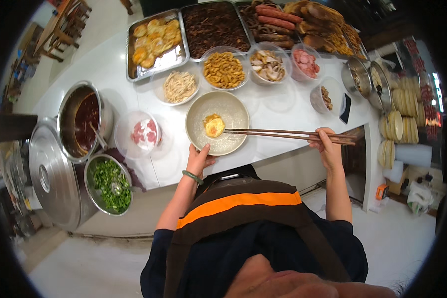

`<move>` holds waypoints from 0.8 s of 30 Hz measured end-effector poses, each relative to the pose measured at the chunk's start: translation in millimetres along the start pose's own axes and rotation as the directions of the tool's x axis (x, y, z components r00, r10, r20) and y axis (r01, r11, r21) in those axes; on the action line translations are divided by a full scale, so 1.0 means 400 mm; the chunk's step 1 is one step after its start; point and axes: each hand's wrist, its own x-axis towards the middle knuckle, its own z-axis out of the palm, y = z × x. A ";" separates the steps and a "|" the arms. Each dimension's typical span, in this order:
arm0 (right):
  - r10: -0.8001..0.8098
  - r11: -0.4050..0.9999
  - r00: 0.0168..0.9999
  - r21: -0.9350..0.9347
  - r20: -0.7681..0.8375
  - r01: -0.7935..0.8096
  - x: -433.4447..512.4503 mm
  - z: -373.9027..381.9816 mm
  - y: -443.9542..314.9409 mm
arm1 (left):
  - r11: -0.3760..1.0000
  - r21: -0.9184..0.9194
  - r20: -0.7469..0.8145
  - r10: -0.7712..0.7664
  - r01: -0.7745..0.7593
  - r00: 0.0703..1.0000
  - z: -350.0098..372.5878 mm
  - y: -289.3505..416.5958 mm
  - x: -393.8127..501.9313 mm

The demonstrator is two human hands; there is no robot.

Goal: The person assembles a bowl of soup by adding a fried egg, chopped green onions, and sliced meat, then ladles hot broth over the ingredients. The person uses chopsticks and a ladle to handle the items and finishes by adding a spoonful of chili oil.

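Observation:
A speckled beige bowl (232,106) rests on the white counter in front of me, with a fried egg (214,126) lying inside it. My left hand (199,160) grips the near rim of the bowl, thumb on the edge. In my right hand (326,143) is a pair of long brown chopsticks (275,133), held near their back ends. Their tips reach over the bowl and meet the right side of the egg; I cannot tell whether they pinch it.
Beyond the bowl stand plastic tubs of shredded food (179,87), brown pieces (223,70), sliced meat (268,65) and pink slices (305,64). Behind them are metal trays, one with fried eggs (156,39). A pot of red sauce (86,123) and chopped greens (111,184) are leftward; a phone (345,108) lies rightward.

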 end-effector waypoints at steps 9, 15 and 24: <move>0.127 0.975 0.989 0.192 -0.072 -0.111 -0.062 -0.025 0.085 | 0.997 -0.075 0.035 -0.008 0.010 0.999 0.004 -0.006 0.012; 0.189 0.948 0.978 0.276 -0.090 -0.158 -0.088 -0.022 0.140 | 0.995 -0.104 0.032 -0.003 0.006 0.999 0.007 -0.015 0.015; 0.260 0.920 0.965 0.297 0.023 -0.255 -0.068 -0.034 0.162 | 0.981 -0.193 -0.001 0.029 -0.029 1.000 0.039 -0.037 0.010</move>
